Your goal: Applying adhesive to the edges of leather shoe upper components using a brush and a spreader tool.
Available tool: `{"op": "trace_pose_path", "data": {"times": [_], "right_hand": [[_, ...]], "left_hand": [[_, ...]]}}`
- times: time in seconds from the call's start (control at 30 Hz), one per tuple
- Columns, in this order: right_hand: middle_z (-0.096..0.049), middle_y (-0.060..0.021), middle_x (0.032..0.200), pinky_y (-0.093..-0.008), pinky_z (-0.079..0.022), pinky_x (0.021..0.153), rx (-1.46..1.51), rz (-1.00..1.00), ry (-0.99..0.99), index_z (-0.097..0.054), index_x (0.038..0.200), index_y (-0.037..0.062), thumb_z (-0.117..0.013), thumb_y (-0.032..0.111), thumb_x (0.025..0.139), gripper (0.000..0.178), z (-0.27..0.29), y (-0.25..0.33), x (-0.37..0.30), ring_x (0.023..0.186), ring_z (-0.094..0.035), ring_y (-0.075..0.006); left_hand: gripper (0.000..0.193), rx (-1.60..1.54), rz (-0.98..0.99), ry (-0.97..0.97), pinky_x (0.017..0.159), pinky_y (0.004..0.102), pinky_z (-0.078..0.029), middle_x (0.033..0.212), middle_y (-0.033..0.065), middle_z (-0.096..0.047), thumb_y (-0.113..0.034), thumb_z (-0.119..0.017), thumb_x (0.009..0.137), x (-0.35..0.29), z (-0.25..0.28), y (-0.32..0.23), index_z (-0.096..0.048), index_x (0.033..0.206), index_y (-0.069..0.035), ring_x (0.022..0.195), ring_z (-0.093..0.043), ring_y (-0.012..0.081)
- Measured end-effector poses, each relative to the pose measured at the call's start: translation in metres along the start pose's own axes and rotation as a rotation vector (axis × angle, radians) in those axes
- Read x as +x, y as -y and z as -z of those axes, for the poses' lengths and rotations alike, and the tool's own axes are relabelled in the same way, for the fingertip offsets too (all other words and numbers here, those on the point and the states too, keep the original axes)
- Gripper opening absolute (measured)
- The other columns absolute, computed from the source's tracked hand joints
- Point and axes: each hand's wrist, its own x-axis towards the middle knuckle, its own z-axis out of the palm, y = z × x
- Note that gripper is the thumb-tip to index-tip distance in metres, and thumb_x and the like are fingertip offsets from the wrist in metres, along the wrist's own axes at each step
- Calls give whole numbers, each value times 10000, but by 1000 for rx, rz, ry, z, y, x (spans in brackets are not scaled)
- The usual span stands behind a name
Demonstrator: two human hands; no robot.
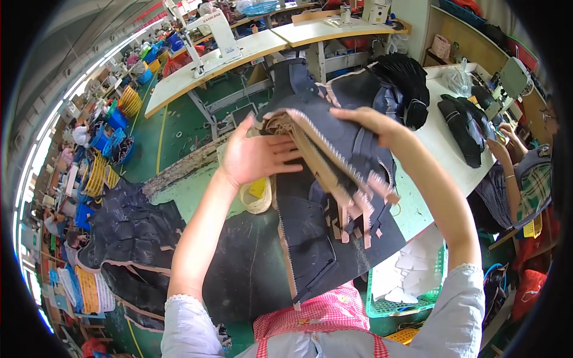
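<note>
Several dark, shaped cut pieces [307, 110] with tan, zigzag-stitched edging lie stacked before me, one edge curled up and loose tan strips [358, 209] hanging from it. My left hand [259, 156] is open beside the curl, palm showing and fingers spread against the tan edges. My right hand [382, 126] grips the upper right of the stack, one finger stretched over the dark surface and the others partly hidden. Under the stack a long dark piece [304, 244] with a tan border lies flat. A cream round container [256, 201] holding something yellow stands below my left hand.
A heap of dark pieces [131, 227] lies left. A green basket [373, 307] of white pieces sits right of my lap. A sewing machine [221, 36] stands on the white table ahead. At right, another person's hands [504, 140] work near dark bundles [462, 128].
</note>
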Motion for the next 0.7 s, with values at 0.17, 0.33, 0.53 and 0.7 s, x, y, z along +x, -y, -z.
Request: {"op": "trace_pose_path", "data": {"times": [0.17,0.33,0.53,0.7], "right_hand": [[-714,-101,1028,-331,-557,831,-149,-21,19,-681,1086,-8,-725,319,836,413,-38,30,26,854,-704,-204],[-691,-87,1083,-315,-579,740,-299,509,-22,-612,1210,57,-720,328,843,468,-88,133,-6,792,-699,-168],[-703,-105,934,-341,-518,741,-544,747,150,-683,1084,-9,-739,278,823,392,-172,210,-10,804,-663,-210],[-674,-149,1058,-373,-490,800,-619,974,33,-619,1184,-27,-774,335,778,565,-255,210,-2,922,-644,-233]], "left_hand": [[734,111,-173,-671,1011,532,-386,1276,177,-577,-632,-583,795,56,-2,-15,-563,1258,-63,1143,-536,330],[649,288,-467,-386,1068,542,-327,1275,153,-593,-569,-490,829,10,-68,-110,-582,1249,-82,1193,-526,356],[727,584,-710,-634,1138,447,-304,1339,148,-563,-628,-527,869,-57,-104,-175,-543,1330,-67,1230,-540,273],[444,560,-804,-949,814,455,-569,961,152,-713,-439,-570,878,-151,-132,-191,-701,991,-30,811,-693,319]]}}
